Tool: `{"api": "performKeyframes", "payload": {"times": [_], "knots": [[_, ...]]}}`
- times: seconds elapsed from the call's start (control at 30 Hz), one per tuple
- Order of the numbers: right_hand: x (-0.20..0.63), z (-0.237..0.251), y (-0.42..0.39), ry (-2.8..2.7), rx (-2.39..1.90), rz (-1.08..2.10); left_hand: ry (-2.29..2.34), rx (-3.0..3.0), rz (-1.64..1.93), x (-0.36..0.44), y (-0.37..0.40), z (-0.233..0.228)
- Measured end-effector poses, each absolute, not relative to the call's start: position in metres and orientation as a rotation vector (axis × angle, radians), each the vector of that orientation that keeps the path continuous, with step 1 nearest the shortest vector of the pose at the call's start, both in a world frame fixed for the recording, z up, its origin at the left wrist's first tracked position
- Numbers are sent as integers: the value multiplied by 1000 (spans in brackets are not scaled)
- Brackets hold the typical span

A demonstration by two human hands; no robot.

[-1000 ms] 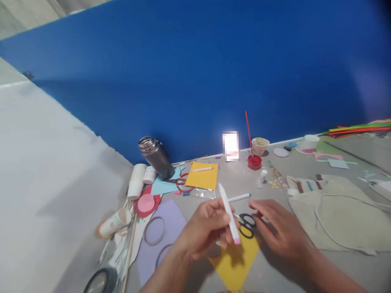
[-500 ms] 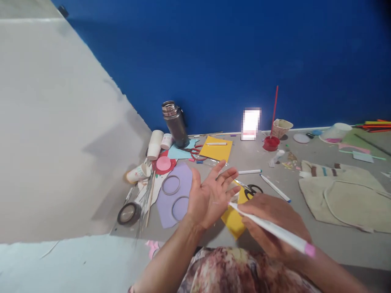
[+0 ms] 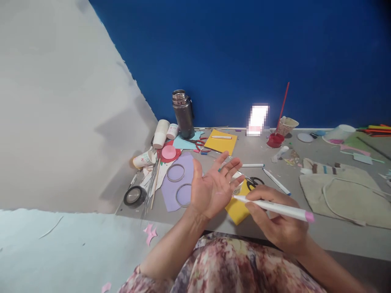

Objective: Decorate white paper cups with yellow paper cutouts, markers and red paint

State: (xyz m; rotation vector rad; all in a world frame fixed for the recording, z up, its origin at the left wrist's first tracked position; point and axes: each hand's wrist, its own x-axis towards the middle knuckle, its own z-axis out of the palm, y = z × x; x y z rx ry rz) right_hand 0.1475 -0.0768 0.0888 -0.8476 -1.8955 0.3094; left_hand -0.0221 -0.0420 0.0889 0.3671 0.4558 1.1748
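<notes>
My left hand (image 3: 214,187) is held palm up with its fingers spread, above the grey table (image 3: 262,158). My right hand (image 3: 276,221) grips a white marker (image 3: 271,207) with a pink end cap, and its tip touches or nearly touches my left palm near the little finger. Under both hands lies a yellow paper piece (image 3: 236,207). Black-handled scissors (image 3: 254,182) rest just beyond it, and two more white markers (image 3: 276,181) lie on the table past my fingers.
A blue wall backs the table. A steel flask (image 3: 182,113), paper cups (image 3: 160,134), red scissors (image 3: 200,143), yellow card (image 3: 220,141), lilac paper with two rings (image 3: 180,183) and a tape roll (image 3: 134,195) crowd the left. A red paint pot (image 3: 275,140) and canvas bag (image 3: 345,195) lie right.
A second ago my left hand held the marker over the scissors. The marker passed to my right hand, my left hand opened palm up, and the view tilted down.
</notes>
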Motion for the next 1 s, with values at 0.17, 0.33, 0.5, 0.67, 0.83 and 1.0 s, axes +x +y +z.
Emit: {"api": "performKeyframes", "payload": {"times": [0.17,0.33,0.5,0.67,0.83,1.0], "knots": [[145,89,-79,-1978,-788,363,445,384,1170,-19,-45,91],[149,90,-79,-1950,-782,333,450,381,1172,-19,-46,92],[156,87,-82,-1885,-878,313,479,392,1182,-17,-45,93],[167,78,-82,-1812,-946,309,565,384,1236,-26,-38,80],[186,61,-78,-1647,-1083,327,1030,752,1362,-45,-37,42],[198,48,-70,-1522,-1198,378,1331,1278,1112,-34,-44,5]]}}
